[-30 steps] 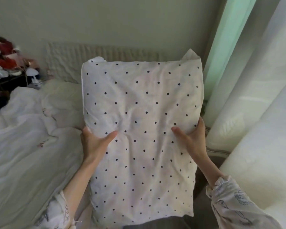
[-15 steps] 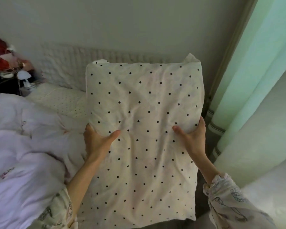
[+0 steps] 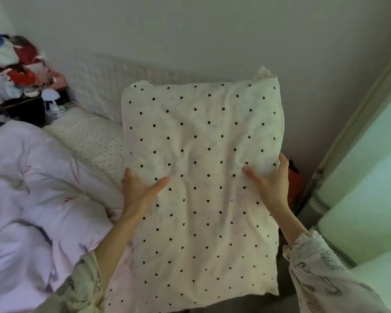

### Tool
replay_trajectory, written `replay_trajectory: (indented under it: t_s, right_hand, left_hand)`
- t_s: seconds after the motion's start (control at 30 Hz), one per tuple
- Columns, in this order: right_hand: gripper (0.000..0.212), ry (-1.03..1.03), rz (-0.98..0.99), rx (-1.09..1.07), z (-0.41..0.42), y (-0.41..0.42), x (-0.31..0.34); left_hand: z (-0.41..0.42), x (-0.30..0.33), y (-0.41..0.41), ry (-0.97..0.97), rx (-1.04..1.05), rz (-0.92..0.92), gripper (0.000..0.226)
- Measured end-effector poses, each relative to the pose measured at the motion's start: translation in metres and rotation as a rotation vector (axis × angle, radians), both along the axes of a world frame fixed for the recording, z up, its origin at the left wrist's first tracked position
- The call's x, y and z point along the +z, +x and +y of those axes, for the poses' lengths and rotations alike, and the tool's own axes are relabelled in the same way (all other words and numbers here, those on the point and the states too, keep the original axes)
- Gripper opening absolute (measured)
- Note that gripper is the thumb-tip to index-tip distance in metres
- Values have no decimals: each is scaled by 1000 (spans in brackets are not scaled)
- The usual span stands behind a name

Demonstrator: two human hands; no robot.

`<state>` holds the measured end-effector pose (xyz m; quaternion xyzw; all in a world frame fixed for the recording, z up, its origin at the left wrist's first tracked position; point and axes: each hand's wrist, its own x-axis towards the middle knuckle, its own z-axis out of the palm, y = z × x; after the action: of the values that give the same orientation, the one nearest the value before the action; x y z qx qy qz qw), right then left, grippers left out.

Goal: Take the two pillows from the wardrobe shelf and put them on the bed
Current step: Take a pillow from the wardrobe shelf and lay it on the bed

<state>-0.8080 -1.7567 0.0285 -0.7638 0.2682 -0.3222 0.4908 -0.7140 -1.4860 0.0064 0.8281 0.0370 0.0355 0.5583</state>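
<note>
Both hands grip polka-dot pillow (image 3: 201, 188) at frame centre: left hand (image 3: 140, 193) and right hand (image 3: 272, 184) w/ thumbs pinching fabric, other fingers hidden behind. Carry step; next, lower it beside dotted pillow (image 3: 93, 136) on bed (image 3: 32, 199), mid-left.

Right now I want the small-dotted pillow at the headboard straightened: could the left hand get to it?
Probably not yet: the left hand grips the polka-dot pillow together with the right hand. The small-dotted pillow lies close, nothing covering it.

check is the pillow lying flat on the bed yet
No, the pillow is held up off the bed, gripped on its sides by the left hand and right hand.
</note>
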Motion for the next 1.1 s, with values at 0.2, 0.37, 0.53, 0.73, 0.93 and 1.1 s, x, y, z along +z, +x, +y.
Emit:
replay_trajectory:
  t_s: [0.2, 0.37, 0.53, 0.73, 0.93, 1.1]
  right_hand:
    - [96, -78, 66, 83, -44, 114, -14]
    - [93, -114, 139, 190, -79, 213, -11]
    - [94, -150, 177, 276, -104, 299, -10]
    - [94, -199, 288, 455, -105, 400, -33]
    - [89, -201, 361, 639, -111, 508, -73]
    - [87, -249, 429, 755, -111, 597, -106]
  left_hand:
    - [-36, -28, 85, -81, 89, 100, 118]
    - [-70, -37, 156, -140, 193, 168, 112]
    - [-91, -45, 209, -159, 294, 209, 111]
    - [-99, -71, 254, -155, 495, 281, 102]
    - [-113, -100, 320, -232, 663, 379, 97]
    - [-124, -130, 380, -242, 727, 416, 94]
